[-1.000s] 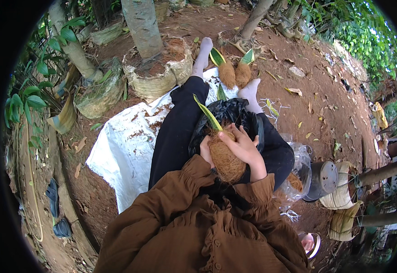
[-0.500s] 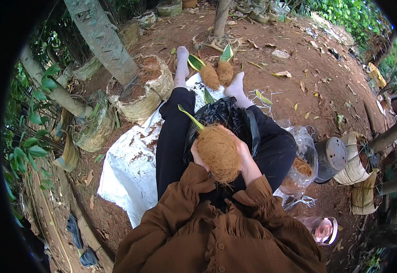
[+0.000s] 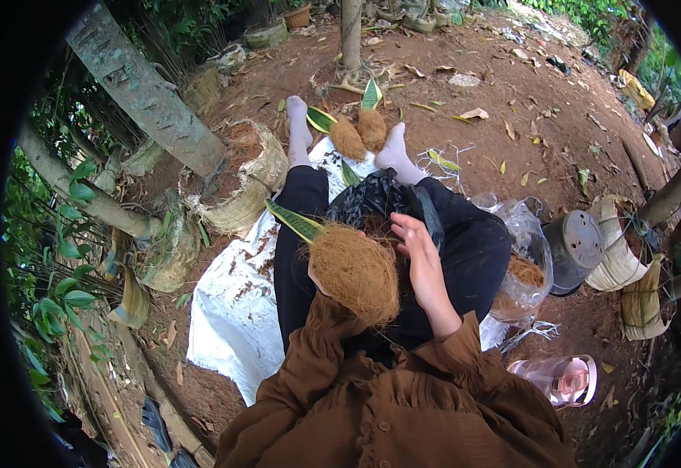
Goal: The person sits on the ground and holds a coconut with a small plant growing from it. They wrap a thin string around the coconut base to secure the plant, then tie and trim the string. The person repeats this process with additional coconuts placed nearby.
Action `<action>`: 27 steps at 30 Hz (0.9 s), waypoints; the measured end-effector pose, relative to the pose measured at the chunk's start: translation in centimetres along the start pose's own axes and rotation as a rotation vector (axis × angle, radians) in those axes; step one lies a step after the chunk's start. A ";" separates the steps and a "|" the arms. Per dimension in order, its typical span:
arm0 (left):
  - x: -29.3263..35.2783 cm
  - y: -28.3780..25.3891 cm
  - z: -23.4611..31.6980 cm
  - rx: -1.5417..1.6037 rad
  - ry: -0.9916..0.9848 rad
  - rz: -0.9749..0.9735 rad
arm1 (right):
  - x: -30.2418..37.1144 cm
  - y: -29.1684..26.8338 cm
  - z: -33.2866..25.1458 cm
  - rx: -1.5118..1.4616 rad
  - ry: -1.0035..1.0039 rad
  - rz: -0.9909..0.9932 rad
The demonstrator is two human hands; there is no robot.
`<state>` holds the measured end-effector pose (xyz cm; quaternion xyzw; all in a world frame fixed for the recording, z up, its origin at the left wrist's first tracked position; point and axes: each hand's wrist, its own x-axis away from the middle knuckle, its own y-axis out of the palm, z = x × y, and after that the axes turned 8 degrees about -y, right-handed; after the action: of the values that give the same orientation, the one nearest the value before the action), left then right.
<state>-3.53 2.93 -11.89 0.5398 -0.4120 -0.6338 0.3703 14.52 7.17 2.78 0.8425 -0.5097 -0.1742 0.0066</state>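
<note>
My left hand (image 3: 319, 279) holds a ball of brown coconut fibre (image 3: 354, 273) over my lap; most of its fingers are hidden behind the ball. A green leaf with yellow edges (image 3: 297, 223) sticks out of the ball toward the upper left. Just right of the ball, my right hand (image 3: 421, 261) is raised and apart from it, fingers stretched out and holding nothing. Behind both hands lies a black plastic bag (image 3: 381, 195) between my legs. Two more fibre balls with leaves, one on the left (image 3: 347, 139) and one on the right (image 3: 372, 129), rest near my feet.
A white sack (image 3: 227, 324) is spread beneath me. To the right are a clear plastic bag with fibre (image 3: 524, 265), a dark pot (image 3: 573, 251) and a pink container (image 3: 563, 380). A fibre-filled sack planter (image 3: 256, 183) stands beside a tree trunk (image 3: 149, 93) at left.
My right hand has come off the fibre ball and opened beside it. The ball has shifted slightly left and tilted, with its leaf now leaning further left.
</note>
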 end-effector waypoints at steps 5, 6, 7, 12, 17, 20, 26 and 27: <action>-1.7 2.7 0.8 -0.312 0.094 0.085 | 2.8 2.3 -0.3 0.320 -0.387 -0.106; -2.0 3.2 0.2 -0.302 0.144 0.109 | 3.0 2.8 0.0 0.519 -0.448 -0.049; -2.2 3.7 -0.3 -0.217 0.164 0.114 | 3.0 2.9 0.4 0.503 -0.459 -0.022; -3.0 6.6 -2.3 -0.215 0.231 0.132 | 2.7 3.3 1.8 0.437 -0.404 0.045; -4.3 9.6 -4.1 -0.511 0.282 0.564 | 2.2 2.0 2.5 -0.137 -0.168 0.151; -5.3 11.3 -5.1 -0.505 0.285 0.501 | 1.9 0.6 3.5 -0.416 -0.085 0.198; -7.3 12.9 -5.3 -0.660 0.285 0.677 | 2.9 -0.9 6.4 -0.664 0.080 0.263; -7.4 12.9 -5.1 -0.705 0.285 0.631 | 3.0 -1.0 6.8 -0.724 0.130 0.298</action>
<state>2.87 4.08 2.41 0.3118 -0.2614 -0.5114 0.7569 14.57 6.21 -4.64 0.7116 -0.5306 -0.2862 0.3608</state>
